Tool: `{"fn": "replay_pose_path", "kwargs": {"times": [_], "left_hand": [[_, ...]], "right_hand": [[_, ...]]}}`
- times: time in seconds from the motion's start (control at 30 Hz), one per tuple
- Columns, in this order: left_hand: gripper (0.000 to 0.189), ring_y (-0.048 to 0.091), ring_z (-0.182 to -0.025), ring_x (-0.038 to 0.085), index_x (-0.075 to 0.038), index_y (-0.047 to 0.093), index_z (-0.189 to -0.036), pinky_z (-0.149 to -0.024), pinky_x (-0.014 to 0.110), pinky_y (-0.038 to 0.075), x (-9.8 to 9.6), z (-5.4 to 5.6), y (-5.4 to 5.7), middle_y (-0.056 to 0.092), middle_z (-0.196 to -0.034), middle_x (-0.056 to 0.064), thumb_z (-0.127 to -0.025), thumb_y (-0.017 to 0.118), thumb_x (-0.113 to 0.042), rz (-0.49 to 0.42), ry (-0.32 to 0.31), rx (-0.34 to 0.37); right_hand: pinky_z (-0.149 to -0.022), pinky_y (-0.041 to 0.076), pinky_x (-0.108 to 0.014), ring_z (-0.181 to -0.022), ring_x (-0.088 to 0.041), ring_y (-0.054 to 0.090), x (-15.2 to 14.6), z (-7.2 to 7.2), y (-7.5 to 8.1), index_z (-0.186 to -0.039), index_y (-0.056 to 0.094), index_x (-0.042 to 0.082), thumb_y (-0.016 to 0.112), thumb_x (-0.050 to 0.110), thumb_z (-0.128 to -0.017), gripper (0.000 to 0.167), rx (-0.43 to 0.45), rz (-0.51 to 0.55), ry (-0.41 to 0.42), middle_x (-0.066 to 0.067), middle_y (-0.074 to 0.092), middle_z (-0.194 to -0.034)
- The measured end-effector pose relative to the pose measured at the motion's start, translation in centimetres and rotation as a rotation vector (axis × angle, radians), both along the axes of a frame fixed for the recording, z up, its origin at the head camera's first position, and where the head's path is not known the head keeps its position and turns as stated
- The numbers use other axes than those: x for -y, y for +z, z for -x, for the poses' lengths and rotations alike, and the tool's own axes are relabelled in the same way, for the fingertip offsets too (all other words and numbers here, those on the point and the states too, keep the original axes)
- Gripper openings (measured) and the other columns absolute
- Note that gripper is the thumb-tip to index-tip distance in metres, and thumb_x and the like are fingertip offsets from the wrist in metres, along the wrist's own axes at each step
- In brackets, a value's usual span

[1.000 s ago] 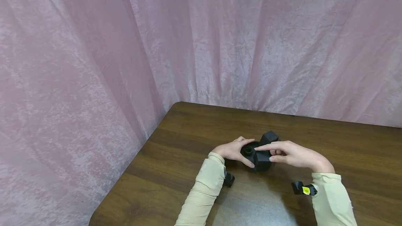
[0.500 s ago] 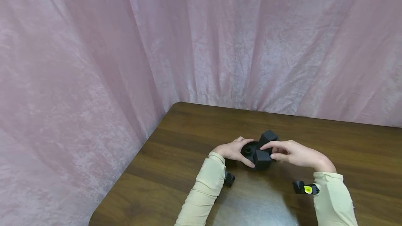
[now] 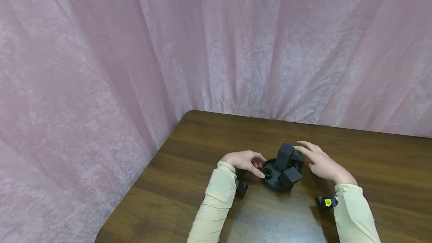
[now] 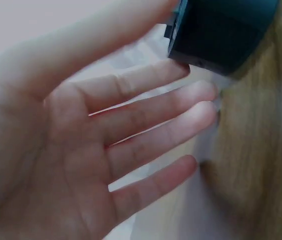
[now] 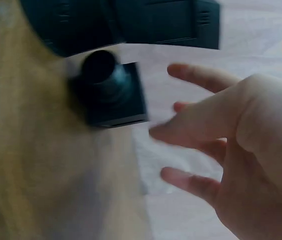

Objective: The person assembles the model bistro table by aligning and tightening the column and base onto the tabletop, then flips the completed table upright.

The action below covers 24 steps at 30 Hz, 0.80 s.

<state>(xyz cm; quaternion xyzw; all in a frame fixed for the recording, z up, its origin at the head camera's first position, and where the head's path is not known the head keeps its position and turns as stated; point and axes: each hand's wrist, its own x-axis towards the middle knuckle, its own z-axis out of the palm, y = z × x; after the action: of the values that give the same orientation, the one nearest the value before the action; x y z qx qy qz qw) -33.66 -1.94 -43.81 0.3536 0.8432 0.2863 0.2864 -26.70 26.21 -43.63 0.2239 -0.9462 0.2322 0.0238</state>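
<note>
A round black base [image 3: 272, 183] with a raised rim stands on the table. On it sit an upright black block [image 3: 284, 156], a tilted block [image 3: 290, 176] and, at the left, a small ring-shaped socket [image 3: 267, 172]. My left hand [image 3: 245, 161] is at the base's left side, thumb and index fingertips at its rim; its other fingers [image 4: 145, 120] extend below. A separate black block with a round neck [image 5: 113, 95] lies on the table beside the base, at the back right. My right hand [image 3: 323, 163] is spread near that block, nothing between its fingers.
The brown wooden table [image 3: 216, 134] has a rounded far-left corner. Pink curtains [image 3: 236, 48] hang behind it and along its left. Black cameras are strapped at both wrists.
My right hand has let go of the front block and moved to the back right. The base has shifted and turned towards me. My left hand's grasp has loosened and drawn slightly left.
</note>
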Motion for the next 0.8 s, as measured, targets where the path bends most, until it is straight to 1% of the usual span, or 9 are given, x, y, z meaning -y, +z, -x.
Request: {"fn": "replay_pose_path", "kwargs": {"times": [0.1, 0.17, 0.23, 0.3, 0.37, 0.47, 0.67, 0.73, 0.8], "left_hand": [[0.065, 0.057, -0.102, 0.012, -0.011, 0.048, -0.141, -0.086, 0.016, 0.044, 0.1, 0.1, 0.0, 0.061, -0.118, 0.007, -0.083, 0.077, -0.016, -0.049, 0.008, 0.015], [0.071, 0.057, -0.106, 0.015, -0.015, 0.043, -0.145, -0.089, 0.019, 0.045, 0.1, 0.2, -0.1, 0.059, -0.122, 0.009, -0.083, 0.077, -0.012, -0.081, -0.005, 0.024], [0.071, 0.056, -0.109, 0.016, -0.017, 0.042, -0.144, -0.092, 0.021, 0.045, 0.0, 0.3, -0.2, 0.057, -0.126, 0.009, -0.082, 0.077, -0.009, -0.092, -0.028, 0.033], [0.064, 0.055, -0.110, 0.014, -0.017, 0.047, -0.138, -0.093, 0.021, 0.044, 0.0, 0.4, -0.4, 0.057, -0.127, 0.009, -0.082, 0.076, -0.006, -0.090, -0.052, 0.039], [0.052, 0.056, -0.108, 0.012, -0.014, 0.054, -0.128, -0.093, 0.020, 0.044, 0.0, 0.5, -0.6, 0.060, -0.125, 0.008, -0.082, 0.076, -0.005, -0.088, -0.068, 0.031], [0.039, 0.058, -0.102, 0.010, -0.010, 0.060, -0.117, -0.091, 0.018, 0.045, 0.0, 0.7, -0.8, 0.065, -0.119, 0.008, -0.082, 0.076, -0.004, -0.099, -0.066, 0.007], [0.029, 0.058, -0.097, 0.006, -0.010, 0.064, -0.111, -0.087, 0.017, 0.045, -0.1, 0.8, -1.1, 0.067, -0.110, 0.005, -0.084, 0.074, -0.007, -0.093, -0.049, -0.060], [0.028, 0.058, -0.097, 0.007, -0.010, 0.064, -0.110, -0.087, 0.017, 0.045, -0.2, 0.8, -1.1, 0.067, -0.109, 0.005, -0.084, 0.074, -0.007, -0.091, -0.051, -0.069], [0.028, 0.059, -0.097, 0.008, -0.010, 0.063, -0.109, -0.088, 0.017, 0.045, -0.2, 0.8, -1.2, 0.068, -0.107, 0.005, -0.084, 0.075, -0.007, -0.093, -0.059, -0.079]], "right_hand": [[-0.095, 0.032, -0.071, -0.133, -0.053, 0.028, 0.0, 0.2, -0.8, -0.137, 0.049, -0.002, 0.045, -0.023, -0.074, 0.066, -0.011, -0.029, 0.005, -0.027, 0.030, -0.150], [-0.096, 0.034, -0.070, -0.133, -0.052, 0.029, 0.0, 0.3, -1.2, -0.136, 0.050, -0.003, 0.045, -0.024, -0.073, 0.066, -0.016, -0.023, 0.007, -0.027, 0.031, -0.149], [-0.095, 0.036, -0.068, -0.132, -0.052, 0.030, 0.0, 0.4, -1.5, -0.134, 0.051, -0.003, 0.048, -0.023, -0.074, 0.063, -0.022, -0.011, 0.011, -0.028, 0.033, -0.147], [-0.095, 0.038, -0.066, -0.131, -0.051, 0.032, -0.1, 0.5, -1.6, -0.131, 0.053, -0.001, 0.051, -0.022, -0.074, 0.060, -0.027, 0.012, 0.016, -0.027, 0.036, -0.145], [-0.095, 0.038, -0.066, -0.129, -0.051, 0.034, -0.2, 0.6, -1.7, -0.126, 0.055, 0.002, 0.053, -0.021, -0.074, 0.058, -0.031, 0.034, 0.025, -0.027, 0.039, -0.143], [-0.094, 0.039, -0.064, -0.127, -0.050, 0.039, -0.4, 0.7, -1.7, -0.121, 0.056, 0.006, 0.050, -0.024, -0.070, 0.059, -0.027, 0.051, 0.045, -0.024, 0.043, -0.140], [-0.089, 0.041, -0.057, -0.118, -0.044, 0.040, -1.1, 0.2, -1.2, -0.121, 0.060, 0.010, 0.041, -0.028, -0.062, 0.073, 0.050, 0.020, 0.062, -0.021, 0.042, -0.135], [-0.086, 0.041, -0.053, -0.114, -0.041, 0.039, -1.4, -0.1, -0.9, -0.120, 0.062, 0.011, 0.045, -0.028, -0.061, 0.073, 0.083, 0.009, 0.059, -0.020, 0.041, -0.132], [-0.083, 0.041, -0.049, -0.110, -0.039, 0.037, -1.9, -0.4, -0.6, -0.119, 0.063, 0.013, 0.053, -0.024, -0.062, 0.069, 0.118, 0.006, 0.050, -0.020, 0.040, -0.130]]}}
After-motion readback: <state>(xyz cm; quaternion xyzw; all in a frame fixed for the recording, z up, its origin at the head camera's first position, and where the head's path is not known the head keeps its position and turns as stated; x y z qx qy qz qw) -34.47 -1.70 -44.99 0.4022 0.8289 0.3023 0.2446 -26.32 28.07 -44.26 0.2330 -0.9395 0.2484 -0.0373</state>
